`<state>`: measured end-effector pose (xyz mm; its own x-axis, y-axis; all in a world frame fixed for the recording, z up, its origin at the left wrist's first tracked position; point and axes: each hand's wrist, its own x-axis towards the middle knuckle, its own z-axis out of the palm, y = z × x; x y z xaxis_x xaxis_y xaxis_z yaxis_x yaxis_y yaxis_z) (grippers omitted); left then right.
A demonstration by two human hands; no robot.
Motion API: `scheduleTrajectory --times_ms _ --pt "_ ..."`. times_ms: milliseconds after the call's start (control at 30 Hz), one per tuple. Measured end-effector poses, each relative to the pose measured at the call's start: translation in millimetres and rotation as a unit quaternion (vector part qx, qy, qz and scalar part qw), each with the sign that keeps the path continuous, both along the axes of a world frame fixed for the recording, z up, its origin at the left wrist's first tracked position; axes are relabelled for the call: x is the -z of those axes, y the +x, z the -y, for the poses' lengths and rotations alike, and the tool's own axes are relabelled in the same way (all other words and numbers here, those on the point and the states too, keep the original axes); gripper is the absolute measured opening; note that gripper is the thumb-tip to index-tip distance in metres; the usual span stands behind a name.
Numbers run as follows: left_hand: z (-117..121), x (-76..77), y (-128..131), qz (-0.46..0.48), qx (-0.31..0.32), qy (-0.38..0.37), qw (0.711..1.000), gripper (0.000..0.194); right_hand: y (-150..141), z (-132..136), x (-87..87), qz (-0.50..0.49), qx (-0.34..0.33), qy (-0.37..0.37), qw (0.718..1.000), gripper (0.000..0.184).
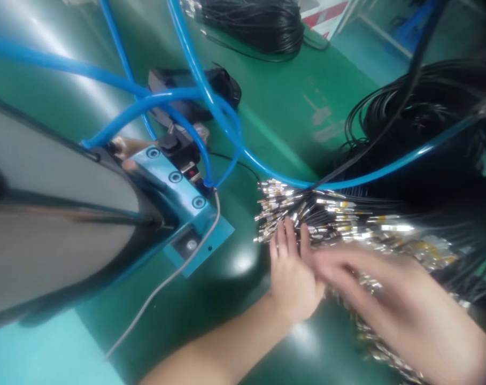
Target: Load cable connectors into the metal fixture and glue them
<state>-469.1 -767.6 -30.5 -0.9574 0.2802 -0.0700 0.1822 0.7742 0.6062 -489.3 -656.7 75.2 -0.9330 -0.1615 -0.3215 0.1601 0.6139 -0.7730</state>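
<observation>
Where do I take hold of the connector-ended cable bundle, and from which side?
I'd grip the bundle's black strands, right of the upper silver connectors, coming down from above on the near side of the blue hose. The strands run roughly side to side, so close across them; the connector tips are loose and staggered, and the hose crosses along the far edge.

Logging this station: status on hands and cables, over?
Left hand open at silvery cable ends. Right hand close by, blurred. Blue hose crosses view above them.
</observation>
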Motion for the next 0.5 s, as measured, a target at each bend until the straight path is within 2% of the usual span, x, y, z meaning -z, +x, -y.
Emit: scheduleTrajectory --times_ms 33,100,167,233,300,433,500 --pt "1 0.0 0 0.002 0.006 0.004 1.000 0.078 -28 13 3.7 -0.076 -0.075 0.098 0.989 0.020" --pt "4 -0.8 1 0.011 0.018 0.011 1.000 0.076 -78 33 20.2 -0.118 -0.130 0.158 0.972 0.024" --pt "9 -1.5 1 0.018 0.024 0.011 0.999 0.074 -106 44 41.3 -0.131 -0.183 0.207 0.952 0.024" --pt "11 -1.3 1 0.022 0.033 0.012 0.999 0.071 -112 44 58.5 -0.134 -0.223 0.243 0.934 0.024" --pt "12 -0.7 2 0.024 0.040 0.014 0.999 0.070 -106 40 67.7 -0.139 -0.246 0.274 0.919 0.026" --pt "13 -1.1 4 0.019 0.029 0.043 0.998 0.070 -97 34 70.7 -0.147 -0.250 0.325 0.900 0.025" --pt "21 -1.5 2 0.000 0.012 0.092 0.996 0.059 -102 35 71.5 -0.146 -0.243 0.343 0.895 0.021"
